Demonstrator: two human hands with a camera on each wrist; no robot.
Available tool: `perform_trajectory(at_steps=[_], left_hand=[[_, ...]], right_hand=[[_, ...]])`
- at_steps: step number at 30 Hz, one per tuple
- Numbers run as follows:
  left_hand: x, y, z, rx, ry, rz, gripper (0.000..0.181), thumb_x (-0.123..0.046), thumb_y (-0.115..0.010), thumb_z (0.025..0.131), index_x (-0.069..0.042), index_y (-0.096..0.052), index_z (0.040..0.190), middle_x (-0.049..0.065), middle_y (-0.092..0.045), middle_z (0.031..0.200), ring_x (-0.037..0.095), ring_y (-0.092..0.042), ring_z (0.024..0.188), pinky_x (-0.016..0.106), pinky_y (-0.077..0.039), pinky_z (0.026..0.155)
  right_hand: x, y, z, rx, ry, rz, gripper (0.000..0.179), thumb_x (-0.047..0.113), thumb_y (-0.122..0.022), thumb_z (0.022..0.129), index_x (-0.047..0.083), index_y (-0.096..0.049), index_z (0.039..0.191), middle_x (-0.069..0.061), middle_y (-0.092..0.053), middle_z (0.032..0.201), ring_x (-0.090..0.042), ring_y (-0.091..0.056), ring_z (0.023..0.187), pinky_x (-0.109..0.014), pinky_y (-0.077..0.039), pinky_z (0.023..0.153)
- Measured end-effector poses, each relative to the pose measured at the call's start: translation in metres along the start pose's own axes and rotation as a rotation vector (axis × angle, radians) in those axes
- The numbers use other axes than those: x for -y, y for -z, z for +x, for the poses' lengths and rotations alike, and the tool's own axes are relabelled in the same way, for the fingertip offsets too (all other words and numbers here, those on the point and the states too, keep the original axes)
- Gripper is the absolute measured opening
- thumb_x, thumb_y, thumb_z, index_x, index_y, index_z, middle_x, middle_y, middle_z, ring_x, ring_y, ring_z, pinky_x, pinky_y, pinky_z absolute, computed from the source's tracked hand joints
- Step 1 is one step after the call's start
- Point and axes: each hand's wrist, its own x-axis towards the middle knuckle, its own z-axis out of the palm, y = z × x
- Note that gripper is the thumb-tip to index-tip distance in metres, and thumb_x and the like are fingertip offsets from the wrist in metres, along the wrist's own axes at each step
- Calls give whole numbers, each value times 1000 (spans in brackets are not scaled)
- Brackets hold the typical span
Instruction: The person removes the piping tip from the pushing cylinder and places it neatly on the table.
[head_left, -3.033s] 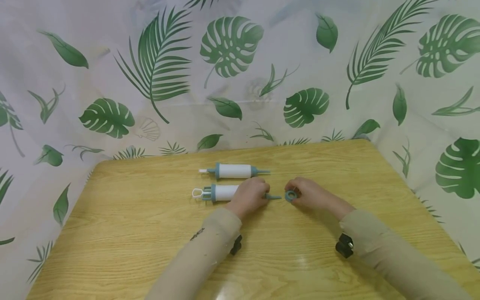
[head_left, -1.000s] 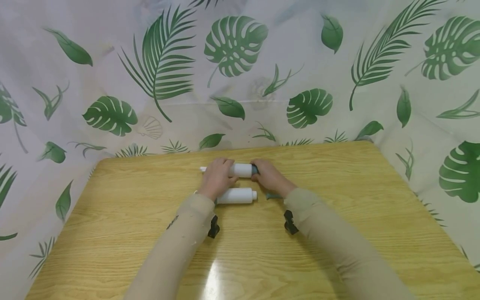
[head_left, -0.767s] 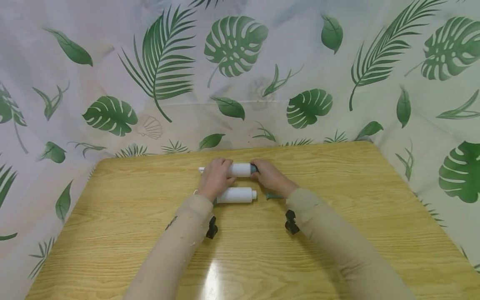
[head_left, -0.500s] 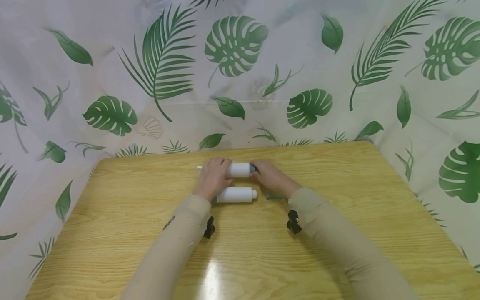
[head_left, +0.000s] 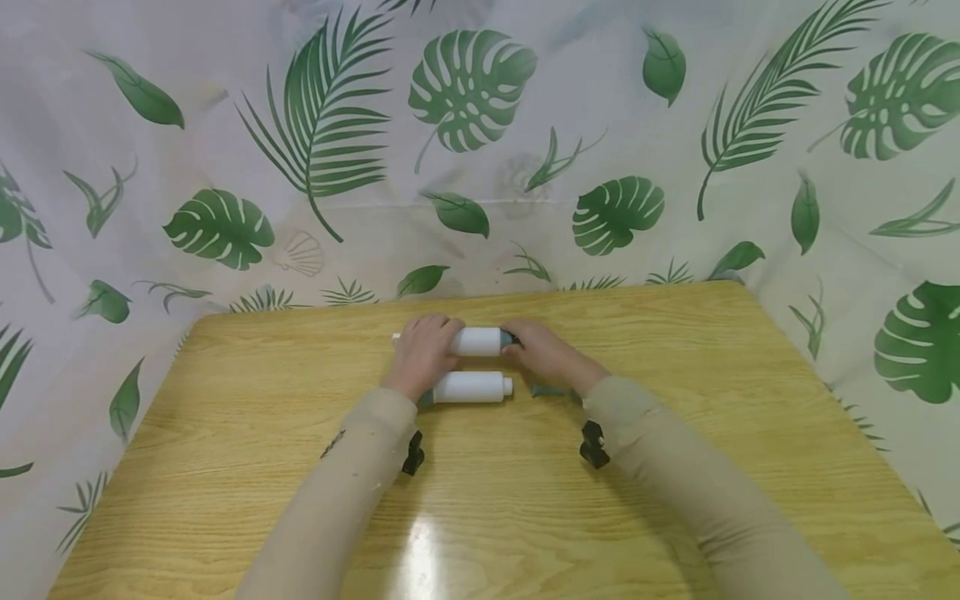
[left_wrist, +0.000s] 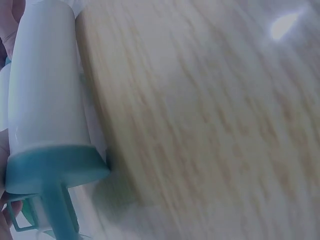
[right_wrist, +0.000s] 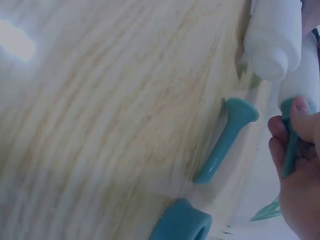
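My left hand [head_left: 424, 352] grips the left part of the far white-barrelled syringe-like dispenser [head_left: 480, 342], a white handle tip showing beyond the hand. At the other end my right hand [head_left: 542, 350] pinches its teal nozzle [right_wrist: 290, 150] between thumb and fingers. Closer to me lies a second such dispenser [head_left: 471, 387], its bare white neck pointing right. The left wrist view shows its teal collar [left_wrist: 55, 167] and plunger frame. A loose teal nozzle [right_wrist: 227, 137] lies off the neck, with a teal ring [right_wrist: 182, 222] beside it.
The wooden table [head_left: 495, 500] reaches back to a leaf-printed sheet [head_left: 525, 150] that hangs behind and at both sides. A black wrist camera [head_left: 594, 444] sits under the right sleeve, another [head_left: 412, 452] under the left.
Both hands have gone from the near dispenser to the far one. The near one's nozzle has come off, and the ring from the right hand now lies on the table.
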Motion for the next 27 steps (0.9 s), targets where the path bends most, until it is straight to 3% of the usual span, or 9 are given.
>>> perform_trajectory(at_steps=[9, 21, 24, 27], left_hand=[[1, 4, 0, 19, -35, 50, 44, -18, -78, 80, -12, -62, 120, 6, -64, 112, 23, -58, 103, 37, -41, 97], [0, 13, 1, 18, -10, 5, 44, -19, -78, 79, -12, -64, 120, 7, -66, 111, 24, -59, 102, 40, -41, 97], [0, 15, 0, 14, -3, -10, 44, -20, -79, 79, -13, -64, 120, 7, -66, 111, 24, -59, 103, 40, -41, 96], [0, 17, 1, -3, 1, -21, 45, -20, -80, 78, -13, -64, 119, 7, -65, 112, 25, -58, 104, 40, -41, 96]], right_hand=[[2, -3, -2, -70, 29, -84, 39, 13, -64, 91, -1, -58, 127, -14, -64, 108, -24, -61, 97, -36, -52, 83], [2, -6, -4, -202, 140, -190, 43, 7, -67, 88, -4, -56, 128, -18, -62, 112, -29, -63, 99, -36, -53, 85], [2, -5, -4, -209, 136, -174, 42, 6, -67, 88, -3, -56, 127, -18, -61, 115, -29, -61, 103, -37, -51, 88], [2, -2, -4, -170, 72, -78, 47, 10, -67, 89, -1, -52, 131, -16, -58, 121, -28, -58, 109, -39, -48, 93]])
